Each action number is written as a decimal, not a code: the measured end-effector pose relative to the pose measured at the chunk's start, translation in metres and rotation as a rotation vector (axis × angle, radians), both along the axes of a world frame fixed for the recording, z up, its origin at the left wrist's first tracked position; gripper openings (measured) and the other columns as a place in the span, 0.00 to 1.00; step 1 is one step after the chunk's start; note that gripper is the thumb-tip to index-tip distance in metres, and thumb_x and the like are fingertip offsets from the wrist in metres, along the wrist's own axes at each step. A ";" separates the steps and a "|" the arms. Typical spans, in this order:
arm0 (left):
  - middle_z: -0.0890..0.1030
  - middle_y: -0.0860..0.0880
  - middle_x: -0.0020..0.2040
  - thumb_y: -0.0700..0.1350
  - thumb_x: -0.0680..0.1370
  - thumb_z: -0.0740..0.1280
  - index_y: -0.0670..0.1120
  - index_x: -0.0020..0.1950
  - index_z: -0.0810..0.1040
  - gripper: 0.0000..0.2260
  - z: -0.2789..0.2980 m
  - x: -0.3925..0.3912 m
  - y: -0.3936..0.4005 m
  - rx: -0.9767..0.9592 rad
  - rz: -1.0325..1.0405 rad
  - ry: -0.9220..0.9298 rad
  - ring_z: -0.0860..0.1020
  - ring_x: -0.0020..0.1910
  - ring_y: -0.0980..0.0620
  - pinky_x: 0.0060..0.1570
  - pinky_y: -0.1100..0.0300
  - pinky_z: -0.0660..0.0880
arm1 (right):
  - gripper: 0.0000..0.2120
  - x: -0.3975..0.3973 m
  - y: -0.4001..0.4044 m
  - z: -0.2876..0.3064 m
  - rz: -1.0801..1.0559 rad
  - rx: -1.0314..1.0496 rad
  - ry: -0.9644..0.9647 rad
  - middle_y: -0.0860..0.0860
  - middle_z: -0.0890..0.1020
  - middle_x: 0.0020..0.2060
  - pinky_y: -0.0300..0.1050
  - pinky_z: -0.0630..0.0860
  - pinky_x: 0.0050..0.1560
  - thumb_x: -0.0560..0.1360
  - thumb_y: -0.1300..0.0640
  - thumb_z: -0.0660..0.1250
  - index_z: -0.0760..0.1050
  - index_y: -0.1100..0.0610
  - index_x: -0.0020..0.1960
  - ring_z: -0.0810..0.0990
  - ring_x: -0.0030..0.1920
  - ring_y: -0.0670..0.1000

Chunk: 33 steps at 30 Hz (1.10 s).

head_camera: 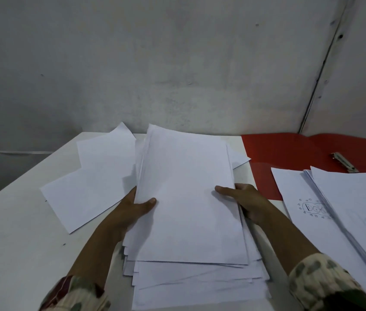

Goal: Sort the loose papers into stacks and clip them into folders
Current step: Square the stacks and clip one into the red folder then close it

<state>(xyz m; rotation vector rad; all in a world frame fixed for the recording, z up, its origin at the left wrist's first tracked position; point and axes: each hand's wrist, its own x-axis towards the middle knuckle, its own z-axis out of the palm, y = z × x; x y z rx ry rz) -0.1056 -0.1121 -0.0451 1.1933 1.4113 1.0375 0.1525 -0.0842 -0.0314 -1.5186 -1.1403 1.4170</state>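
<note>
The fingers of the left grip (137, 207) lie hidden under the stack of papers (188, 198), only the thumb showing; the same holds for the right grip (244, 203). At three o'clock the second pile (357, 209) and the red folder (301, 151) are cut by the frame's edge. The drawing (312, 208) is half covered and its faint writing is too blurred to read. The stack's near end runs off at six o'clock.

left sleeve (74, 295): cream cloth, green and dark red blotches, cuffed | right sleeve (321, 281): same print | forearms bare
</note>
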 end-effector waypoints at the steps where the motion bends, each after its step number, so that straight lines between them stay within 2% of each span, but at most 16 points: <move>1: 0.77 0.48 0.53 0.40 0.77 0.65 0.47 0.64 0.68 0.17 0.000 0.002 0.002 0.005 -0.010 0.005 0.76 0.50 0.51 0.52 0.59 0.72 | 0.18 0.002 0.000 -0.002 0.012 -0.013 0.057 0.57 0.84 0.48 0.40 0.80 0.41 0.69 0.58 0.73 0.78 0.65 0.56 0.84 0.41 0.51; 3: 0.78 0.51 0.48 0.39 0.77 0.65 0.47 0.61 0.70 0.14 0.000 0.008 0.007 0.019 -0.036 0.012 0.77 0.45 0.55 0.42 0.67 0.75 | 0.12 0.002 0.001 -0.004 0.013 -0.001 0.043 0.56 0.83 0.45 0.39 0.80 0.38 0.70 0.60 0.72 0.78 0.63 0.51 0.83 0.37 0.49; 5: 0.79 0.52 0.45 0.39 0.76 0.66 0.46 0.60 0.72 0.13 -0.002 0.012 0.012 0.033 -0.043 0.028 0.78 0.42 0.55 0.35 0.70 0.75 | 0.12 0.001 0.002 -0.009 -0.020 0.049 -0.044 0.56 0.82 0.48 0.42 0.77 0.45 0.71 0.62 0.71 0.77 0.61 0.54 0.81 0.43 0.52; 6: 0.80 0.51 0.45 0.41 0.76 0.67 0.45 0.60 0.73 0.12 -0.003 0.013 0.015 0.040 -0.023 0.077 0.79 0.42 0.53 0.36 0.68 0.76 | 0.14 0.000 0.001 -0.010 -0.048 0.070 -0.083 0.56 0.81 0.49 0.44 0.75 0.49 0.72 0.62 0.70 0.76 0.61 0.57 0.80 0.46 0.54; 8: 0.81 0.48 0.46 0.45 0.77 0.66 0.44 0.57 0.76 0.10 -0.007 0.014 0.021 0.055 0.049 0.322 0.78 0.43 0.50 0.38 0.64 0.73 | 0.17 0.000 0.000 -0.013 -0.104 0.093 -0.116 0.56 0.80 0.52 0.45 0.73 0.53 0.73 0.63 0.69 0.74 0.63 0.61 0.78 0.50 0.55; 10: 0.79 0.48 0.46 0.46 0.78 0.63 0.45 0.55 0.77 0.09 -0.010 0.011 0.023 0.094 0.124 0.612 0.75 0.43 0.50 0.40 0.63 0.71 | 0.19 0.004 0.000 -0.015 -0.160 0.107 -0.129 0.58 0.79 0.57 0.45 0.71 0.54 0.73 0.64 0.68 0.72 0.64 0.63 0.77 0.53 0.57; 12: 0.79 0.47 0.52 0.46 0.78 0.61 0.47 0.55 0.78 0.10 -0.011 0.004 0.022 0.159 0.167 0.846 0.75 0.49 0.49 0.47 0.58 0.71 | 0.20 0.008 0.001 -0.015 -0.211 0.124 -0.146 0.59 0.78 0.59 0.44 0.70 0.54 0.74 0.64 0.67 0.71 0.64 0.65 0.76 0.58 0.59; 17: 0.70 0.43 0.68 0.50 0.78 0.59 0.49 0.58 0.79 0.14 -0.020 -0.023 0.013 0.251 0.139 1.312 0.68 0.66 0.40 0.59 0.49 0.68 | 0.20 0.011 0.006 -0.018 -0.295 0.149 -0.126 0.59 0.77 0.60 0.43 0.69 0.54 0.74 0.66 0.67 0.70 0.65 0.64 0.75 0.53 0.55; 19: 0.63 0.40 0.73 0.53 0.78 0.56 0.50 0.61 0.76 0.17 -0.019 -0.029 0.011 0.190 0.110 1.360 0.61 0.71 0.36 0.64 0.43 0.63 | 0.20 0.010 0.008 -0.018 -0.312 0.149 -0.128 0.59 0.77 0.60 0.43 0.69 0.53 0.74 0.65 0.67 0.70 0.65 0.65 0.75 0.53 0.54; 21: 0.51 0.43 0.77 0.57 0.80 0.53 0.54 0.68 0.69 0.19 -0.019 -0.032 0.015 0.018 0.069 1.365 0.51 0.75 0.39 0.69 0.44 0.55 | 0.20 0.008 0.011 -0.018 -0.324 0.151 -0.129 0.60 0.77 0.60 0.42 0.69 0.52 0.74 0.66 0.67 0.70 0.66 0.65 0.75 0.55 0.56; 23: 0.47 0.45 0.77 0.59 0.79 0.50 0.55 0.71 0.63 0.22 -0.017 -0.033 0.020 -0.071 0.046 1.378 0.48 0.76 0.40 0.70 0.45 0.54 | 0.19 0.008 0.011 -0.017 -0.331 0.158 -0.128 0.60 0.77 0.60 0.41 0.68 0.52 0.74 0.66 0.67 0.70 0.66 0.64 0.75 0.55 0.55; 25: 0.50 0.46 0.77 0.59 0.80 0.48 0.53 0.72 0.61 0.23 -0.019 -0.032 0.023 -0.123 0.023 1.369 0.51 0.75 0.40 0.69 0.44 0.57 | 0.19 0.008 0.012 -0.018 -0.332 0.158 -0.123 0.60 0.77 0.60 0.41 0.68 0.53 0.74 0.66 0.67 0.70 0.66 0.64 0.75 0.55 0.56; 27: 0.60 0.47 0.74 0.57 0.80 0.48 0.48 0.72 0.60 0.23 -0.019 -0.032 0.023 -0.124 0.033 1.365 0.61 0.72 0.44 0.64 0.47 0.63 | 0.19 0.009 0.011 -0.019 -0.330 0.154 -0.122 0.60 0.77 0.60 0.42 0.69 0.53 0.74 0.66 0.67 0.70 0.66 0.64 0.76 0.56 0.57; 29: 0.71 0.47 0.68 0.52 0.81 0.48 0.45 0.69 0.63 0.20 -0.015 -0.031 0.023 -0.035 0.119 1.355 0.71 0.65 0.46 0.59 0.51 0.67 | 0.19 0.010 0.012 -0.020 -0.322 0.154 -0.118 0.60 0.78 0.59 0.42 0.69 0.53 0.74 0.66 0.67 0.71 0.66 0.64 0.75 0.52 0.54; 31: 0.73 0.46 0.67 0.46 0.82 0.49 0.45 0.70 0.65 0.18 -0.007 -0.027 0.024 0.053 0.192 1.285 0.74 0.62 0.45 0.60 0.54 0.67 | 0.18 0.011 0.012 -0.020 -0.308 0.153 -0.126 0.59 0.78 0.59 0.42 0.69 0.53 0.74 0.66 0.67 0.71 0.66 0.63 0.74 0.50 0.52; 33: 0.71 0.45 0.69 0.41 0.81 0.51 0.47 0.71 0.67 0.18 0.003 -0.018 0.025 0.087 0.225 1.134 0.73 0.64 0.44 0.63 0.55 0.66 | 0.18 0.012 0.013 -0.020 -0.281 0.150 -0.133 0.59 0.78 0.59 0.42 0.69 0.53 0.74 0.65 0.67 0.71 0.65 0.63 0.74 0.50 0.52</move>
